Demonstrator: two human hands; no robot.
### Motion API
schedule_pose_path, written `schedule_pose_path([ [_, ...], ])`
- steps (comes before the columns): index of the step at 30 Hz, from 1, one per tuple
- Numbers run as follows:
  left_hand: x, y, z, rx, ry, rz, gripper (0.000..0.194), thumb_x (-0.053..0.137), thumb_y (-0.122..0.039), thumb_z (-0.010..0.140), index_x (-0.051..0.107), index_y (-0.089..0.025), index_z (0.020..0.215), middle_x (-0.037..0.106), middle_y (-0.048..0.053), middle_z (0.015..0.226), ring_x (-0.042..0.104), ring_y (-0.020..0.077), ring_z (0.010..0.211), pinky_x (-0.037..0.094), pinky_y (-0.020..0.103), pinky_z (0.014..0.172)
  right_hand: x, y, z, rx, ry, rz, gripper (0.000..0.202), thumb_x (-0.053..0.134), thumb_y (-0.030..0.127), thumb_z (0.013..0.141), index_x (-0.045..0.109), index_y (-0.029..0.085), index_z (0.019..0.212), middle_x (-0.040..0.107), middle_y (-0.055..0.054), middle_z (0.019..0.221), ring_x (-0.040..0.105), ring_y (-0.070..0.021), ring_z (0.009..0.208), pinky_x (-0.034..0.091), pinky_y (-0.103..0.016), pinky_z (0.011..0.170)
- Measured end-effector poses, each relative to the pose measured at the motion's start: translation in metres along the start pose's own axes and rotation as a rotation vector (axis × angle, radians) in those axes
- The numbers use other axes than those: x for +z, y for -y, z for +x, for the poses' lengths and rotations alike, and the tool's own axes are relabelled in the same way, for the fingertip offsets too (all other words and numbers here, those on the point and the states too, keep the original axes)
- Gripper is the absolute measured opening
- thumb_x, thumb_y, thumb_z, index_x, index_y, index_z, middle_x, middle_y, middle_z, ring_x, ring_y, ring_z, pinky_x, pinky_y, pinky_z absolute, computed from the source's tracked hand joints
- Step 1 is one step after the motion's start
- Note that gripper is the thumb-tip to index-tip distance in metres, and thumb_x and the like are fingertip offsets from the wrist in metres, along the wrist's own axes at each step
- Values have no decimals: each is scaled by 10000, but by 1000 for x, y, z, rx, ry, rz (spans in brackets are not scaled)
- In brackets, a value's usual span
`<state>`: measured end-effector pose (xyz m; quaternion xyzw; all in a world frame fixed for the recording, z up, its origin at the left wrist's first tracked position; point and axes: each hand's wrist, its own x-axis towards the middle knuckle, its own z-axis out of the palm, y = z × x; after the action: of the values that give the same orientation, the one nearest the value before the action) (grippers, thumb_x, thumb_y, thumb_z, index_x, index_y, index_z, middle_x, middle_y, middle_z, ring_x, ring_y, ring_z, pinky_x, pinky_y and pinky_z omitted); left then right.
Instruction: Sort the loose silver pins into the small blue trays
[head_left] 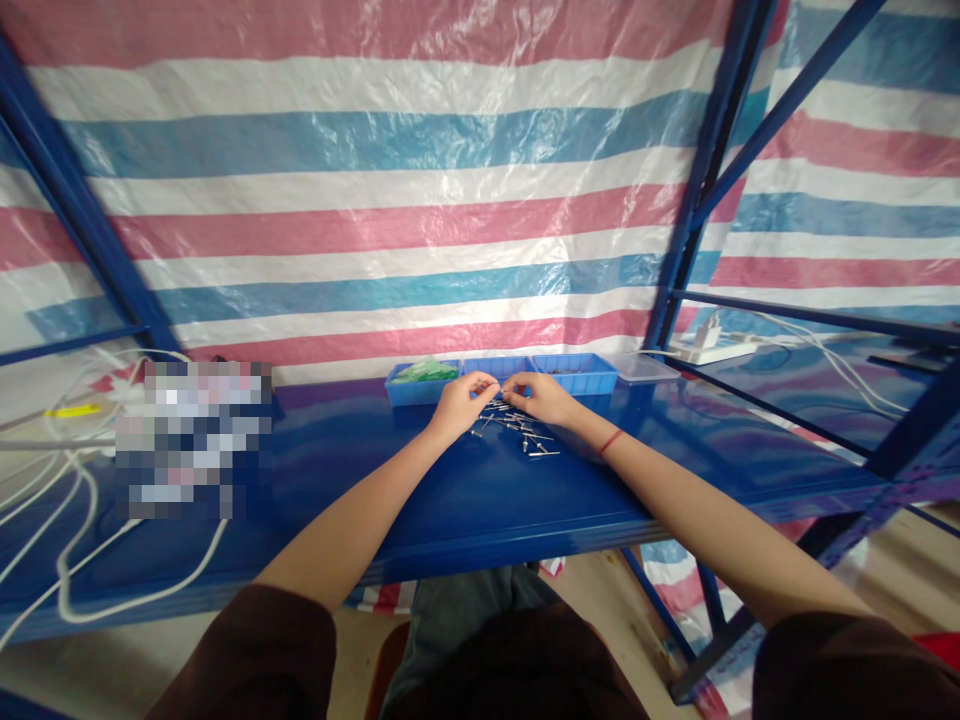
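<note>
My left hand (465, 398) and my right hand (544, 396) meet fingertip to fingertip over the far part of the blue table (322, 470). Both are closed in a pinch. Between the fingertips is a tiny piece, too small to make out. Just below the hands lies a loose scatter of thin, shiny metal pins with thicker heads, which look like blind rivets (541, 454). Right behind the hands stand blue plastic bins: the left bin (424, 402) holds green material, the right bin (592, 383) small metal parts. My hands partly hide the middle bin (499, 366).
A clear flat lid or tray (641, 369) lies right of the bins, and a white power strip (712, 347) with cables sits farther right. White cables (150, 612) loop over the left side, beside a blurred-out heap. Blue metal posts (679, 255) and a striped plastic sheet (405, 230) enclose the table.
</note>
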<state>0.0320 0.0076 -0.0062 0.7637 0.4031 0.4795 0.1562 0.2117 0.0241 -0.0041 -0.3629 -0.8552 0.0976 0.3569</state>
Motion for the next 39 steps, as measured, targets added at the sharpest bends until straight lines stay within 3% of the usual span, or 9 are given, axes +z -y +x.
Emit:
schedule_pose_path([
  [13, -1, 5, 3, -4, -41, 38, 122, 556, -239, 785, 628, -174, 859, 678, 23, 864, 627, 135, 759, 498, 255, 738, -3, 8, 1, -55, -217, -18, 104, 458, 258, 836, 527, 184, 812, 605, -43, 794, 550, -158, 723, 428, -290, 713],
  [19, 2, 15, 2, -31, 86, 127, 224, 520, -280, 820, 603, -150, 982, 676, 71, 947, 631, 166, 852, 486, 293, 814, -7, 16, 1, -29, -241, -34, 156, 448, 301, 849, 536, 180, 803, 602, -34, 751, 553, -154, 692, 413, -273, 676],
  [22, -1, 17, 0, 16, 154, 318, 269, 486, -278, 830, 593, -156, 1044, 671, 79, 957, 626, 178, 840, 477, 310, 814, -15, 4, 2, 40, -401, -113, 174, 432, 304, 853, 542, 177, 805, 604, -48, 763, 541, -162, 687, 408, -287, 687],
  [24, -6, 15, -1, 90, 213, 464, 231, 474, -242, 816, 625, -183, 981, 672, 60, 936, 617, 185, 855, 463, 309, 817, -21, -12, 1, 126, -562, -217, 193, 415, 305, 857, 549, 169, 830, 603, -80, 827, 535, -185, 739, 407, -317, 724],
  [26, -10, 12, -2, 128, 290, 577, 188, 491, -248, 790, 652, -207, 877, 675, 38, 891, 611, 192, 855, 456, 301, 793, -25, -29, -1, 248, -643, -347, 215, 411, 311, 851, 565, 162, 841, 592, -118, 881, 524, -228, 831, 401, -359, 761],
  [29, -14, 7, -3, 94, 400, 657, 202, 521, -357, 771, 664, -220, 808, 673, 29, 856, 612, 199, 819, 453, 288, 721, -26, -47, -7, 419, -619, -502, 261, 460, 355, 817, 578, 154, 934, 559, -171, 1028, 490, -296, 940, 394, -415, 769],
  [32, -14, 6, -3, 85, 452, 682, 236, 501, -386, 786, 670, -223, 817, 662, 34, 887, 608, 200, 839, 444, 280, 697, -23, -49, -7, 446, -583, -522, 329, 494, 377, 791, 570, 149, 1017, 550, -182, 1069, 484, -318, 963, 394, -432, 775],
  [35, -12, 7, -4, 119, 439, 697, 232, 466, -343, 822, 666, -226, 833, 636, 42, 948, 592, 203, 894, 439, 290, 718, -19, -37, -2, 317, -516, -451, 277, 484, 327, 796, 599, 151, 975, 596, -152, 1011, 511, -290, 952, 391, -416, 818],
  [39, -9, 9, -6, 150, 342, 685, 246, 425, -341, 864, 646, -235, 885, 607, 42, 1048, 563, 215, 969, 436, 318, 760, -13, -12, 2, 71, -249, -302, 181, 473, 242, 800, 638, 167, 800, 658, -79, 838, 566, -205, 827, 402, -332, 818],
])
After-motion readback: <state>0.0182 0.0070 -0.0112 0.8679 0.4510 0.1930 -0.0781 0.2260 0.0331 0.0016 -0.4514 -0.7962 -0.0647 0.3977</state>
